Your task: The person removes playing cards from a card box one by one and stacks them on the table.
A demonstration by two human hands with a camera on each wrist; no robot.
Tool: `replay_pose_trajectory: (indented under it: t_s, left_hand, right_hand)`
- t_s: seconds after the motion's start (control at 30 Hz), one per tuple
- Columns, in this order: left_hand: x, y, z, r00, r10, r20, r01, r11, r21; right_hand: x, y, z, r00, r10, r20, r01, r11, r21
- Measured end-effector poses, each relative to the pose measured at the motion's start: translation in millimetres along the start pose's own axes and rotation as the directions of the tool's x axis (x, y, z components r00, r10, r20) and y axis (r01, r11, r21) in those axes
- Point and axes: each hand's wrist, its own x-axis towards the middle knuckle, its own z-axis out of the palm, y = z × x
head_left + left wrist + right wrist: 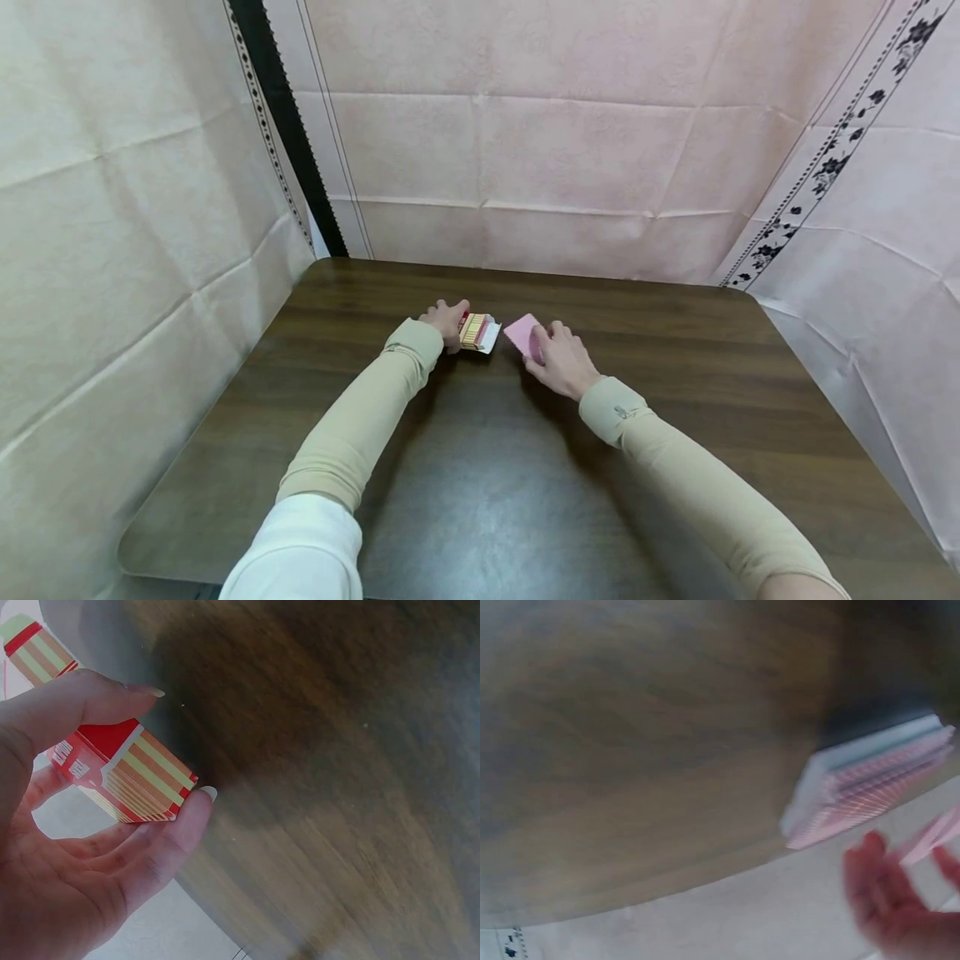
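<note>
My left hand (445, 322) is at the far middle of the table, holding a small red-and-yellow striped carton (474, 331) between thumb and fingers. The carton's pale flap stands out at the end toward the right hand. In the left wrist view the carton (154, 776) shows a red panel with white lettering, too unclear to read. Just right of it, my right hand (564, 360) pinches a flat pink piece (522, 332), apart from the carton. The right wrist view is blurred; there the pink piece (930, 836) shows between fingertips and thumb, with the carton beyond.
Both hands are above a dark brown wooden table (465, 467) with rounded corners. Pale creased cloth (570, 158) hangs behind the far edge and at both sides. A black strip (288, 125) runs down the cloth at the back left.
</note>
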Motion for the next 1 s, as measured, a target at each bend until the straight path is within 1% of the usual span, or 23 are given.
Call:
replay_pose_trajectory:
  t_s: [0.07, 0.13, 0.2, 0.23, 0.27, 0.4, 0.43, 0.47, 0.67, 0.77, 0.83, 0.87, 0.93, 0.97, 1.0]
  left_hand:
    - [0.8, -1.1, 1.2, 1.0, -0.003, 0.003, 0.003, 1.0, -0.006]
    - [3.3, -1.9, 2.6, 1.0, -0.006, 0.003, 0.006, 1.0, -0.01]
    - [5.8, -2.0, 3.3, 1.0, -0.012, 0.005, 0.012, 1.0, -0.011]
    - [13.8, -5.8, 7.2, 1.0, -0.003, -0.002, 0.003, 1.0, -0.005]
    - [15.1, -5.7, 7.5, 1.0, -0.006, -0.001, 0.006, 1.0, -0.002]
    - [19.4, -5.3, 8.8, 1.0, -0.011, 0.005, 0.011, 1.0, 0.011]
    - [19.0, -4.7, 8.5, 1.0, -0.009, 0.003, 0.009, 1.0, 0.011]
    - [13.0, -1.0, 5.4, 1.0, -0.017, 0.01, 0.017, 1.0, 0.011]
    - [14.1, -1.2, 6.5, 1.0, 0.001, 0.0, -0.001, 1.0, 0.026]
    - [14.4, 1.3, 6.5, 1.0, 0.003, 0.004, -0.003, 1.0, 0.021]
    - [16.5, 3.1, 7.7, 1.0, 0.004, 0.008, -0.004, 1.0, 0.022]
    - [17.3, 4.1, 8.4, 1.0, 0.005, 0.009, -0.005, 1.0, 0.022]
    - [20.3, 5.5, 10.4, 1.0, 0.004, 0.011, -0.004, 1.0, 0.022]
    - [21.5, 6.2, 11.4, 1.0, 0.005, 0.013, -0.005, 1.0, 0.023]
    - [27.3, 4.5, 14.4, 1.0, 0.018, 0.006, -0.018, 0.999, 0.027]
  right_hand:
    - [-3.5, 4, 3, 0.996, 0.083, -0.023, -0.083, 0.996, -0.037]
    - [-6.4, 6, 6, 0.987, 0.159, -0.033, -0.161, 0.984, -0.073]
    - [-8.4, 8, 8, 0.976, 0.217, -0.037, -0.219, 0.971, -0.092]
    - [-9.1, 8, 9, 0.97, 0.239, -0.034, -0.241, 0.965, -0.099]
    - [-9.5, 8, 10, 0.966, 0.256, -0.029, -0.258, 0.96, -0.109]
    - [-10.1, 6, 12, 0.952, 0.306, 0.008, -0.301, 0.942, -0.146]
    - [-10.2, 5, 12, 0.949, 0.315, 0.02, -0.308, 0.938, -0.161]
    - [-10.2, 4, 12, 0.946, 0.323, 0.032, -0.313, 0.934, -0.175]
    - [-9.5, 2, 11, 0.935, 0.347, 0.074, -0.325, 0.921, -0.215]
    - [-7.6, 2, 9, 0.94, 0.338, 0.054, -0.32, 0.924, -0.209]
    - [-5.1, 1, 7, 0.956, 0.292, 0.021, -0.283, 0.94, -0.189]
    - [-3.5, 0, 6, 0.969, 0.249, 0.003, -0.244, 0.954, -0.176]
    - [0.7, -3, 3, 0.991, 0.134, -0.027, -0.136, 0.982, -0.127]
    - [2.7, -5, 2, 0.997, 0.073, -0.032, -0.076, 0.992, -0.1]
    - [4.5, -7, 0, 0.999, 0.015, -0.031, -0.017, 0.997, -0.079]
